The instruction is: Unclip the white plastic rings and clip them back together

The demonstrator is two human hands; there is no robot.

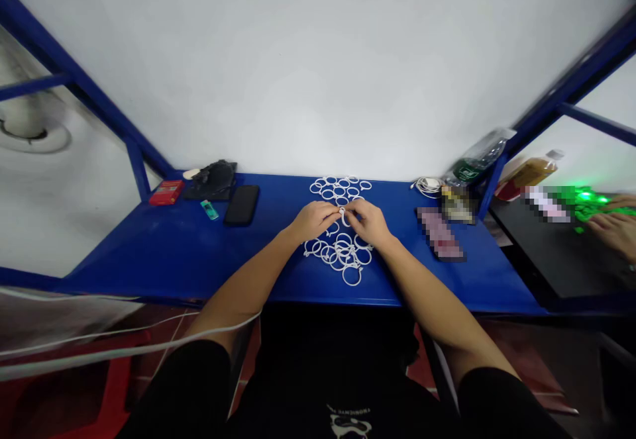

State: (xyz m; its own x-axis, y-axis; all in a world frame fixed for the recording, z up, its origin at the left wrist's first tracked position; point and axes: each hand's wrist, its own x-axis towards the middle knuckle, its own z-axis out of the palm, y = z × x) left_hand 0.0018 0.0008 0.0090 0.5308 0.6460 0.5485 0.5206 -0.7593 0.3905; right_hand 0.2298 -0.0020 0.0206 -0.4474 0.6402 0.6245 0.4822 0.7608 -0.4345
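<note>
My left hand (313, 220) and my right hand (370, 222) meet over the middle of the blue table. Fingertips of both are pinched on one small white curtain ring (346, 221), which hangs between them, partly hidden by the fingers. Nearer to me lies a loose cluster of several white rings (352, 285), some overlapping, with small tabs on their rims. Beyond my hands, against the wall, another group of white rings (366, 189) is spread out flat.
On the blue table (163, 253) a black phone (242, 205), a teal packet (209, 210), a red box (167, 192) and a black bag (216, 177) lie left. A white cable (426, 187) and a plastic bottle (477, 159) are right. Another person's hand (616, 227) shows far right.
</note>
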